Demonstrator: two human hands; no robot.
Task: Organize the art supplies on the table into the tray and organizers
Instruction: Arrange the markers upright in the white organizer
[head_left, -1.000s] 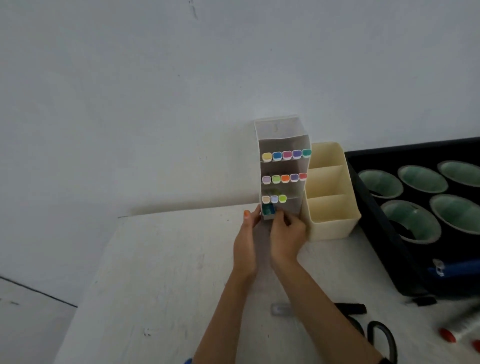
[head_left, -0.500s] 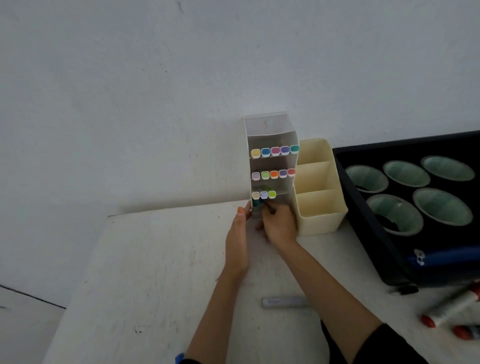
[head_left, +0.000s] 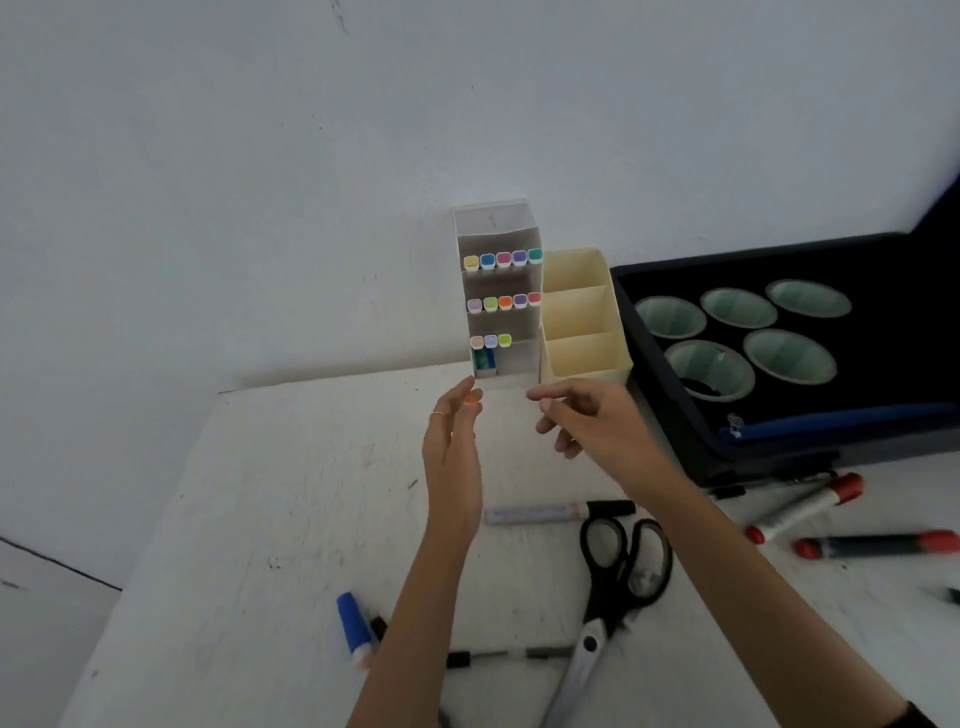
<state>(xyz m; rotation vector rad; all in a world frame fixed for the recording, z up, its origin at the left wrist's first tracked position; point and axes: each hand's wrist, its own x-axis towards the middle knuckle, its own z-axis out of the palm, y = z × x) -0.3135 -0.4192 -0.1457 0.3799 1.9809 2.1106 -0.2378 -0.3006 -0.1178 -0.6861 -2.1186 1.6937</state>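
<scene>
A white tiered organizer (head_left: 511, 358) stands against the wall with rows of colour-capped markers (head_left: 502, 259) and a teal marker (head_left: 484, 359) in its lowest slot. Beside it on the right is a cream organizer (head_left: 584, 358) with three bare compartments. My left hand (head_left: 453, 441) hovers just in front of the white organizer, fingers apart, holding nothing. My right hand (head_left: 587, 423) hovers in front of the cream organizer, fingers loosely spread, holding nothing. A grey marker with a black cap (head_left: 550, 513) lies on the table below my hands.
A black tray (head_left: 779, 457) with several green cups sits at the right. Black-handled scissors (head_left: 618, 582) lie in front. A blue-capped tube (head_left: 353, 626), thin pens (head_left: 498, 657) and red-capped markers (head_left: 810, 506) (head_left: 878, 545) are scattered on the white table (head_left: 260, 519).
Both hands have drawn back from the white organizer's lowest slot, leaving the teal marker in it. The view has tilted down, showing more of the table.
</scene>
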